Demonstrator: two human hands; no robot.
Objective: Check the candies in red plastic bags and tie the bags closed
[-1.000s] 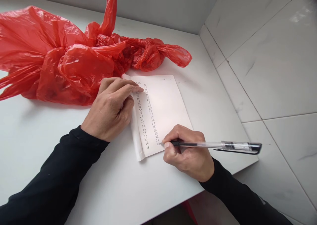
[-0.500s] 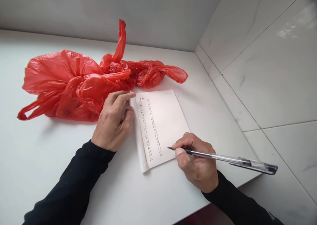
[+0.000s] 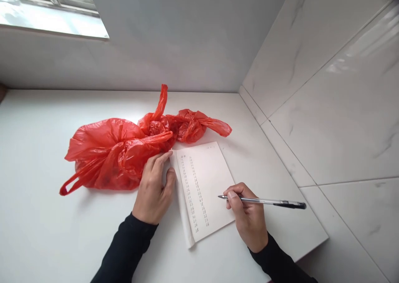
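Head view: the left hand (image 3: 155, 193) lies palm down, its fingers loosely bent and its thumb spread apart, gripping nothing visible, with the forefinger reaching the top left corner of the notepad (image 3: 215, 177). The right hand (image 3: 247, 214) is closed around a pen (image 3: 271, 201) in a writing pinch, wrist beside the pad's lower right side, the pen slanting back to the right. Its tip is over the unwritten part of the page, right of two handwritten number columns; whether it touches paper I cannot tell. Both forearms, in black sleeves (image 3: 132, 241), come in from the bottom. The pad lies flat, slightly turned, between the hands, its left edge curled. Behind and left of it sits a knotted red plastic bag (image 3: 109, 154), close against the left fingers. White tabletop separates the pad from the table's right edge, and the right forearm crosses the near edge. The table (image 3: 40, 216) meets a grey wall (image 3: 183, 38) at the back, with a window (image 3: 52, 8) upper left and marbled tiles (image 3: 349, 125) along the right.
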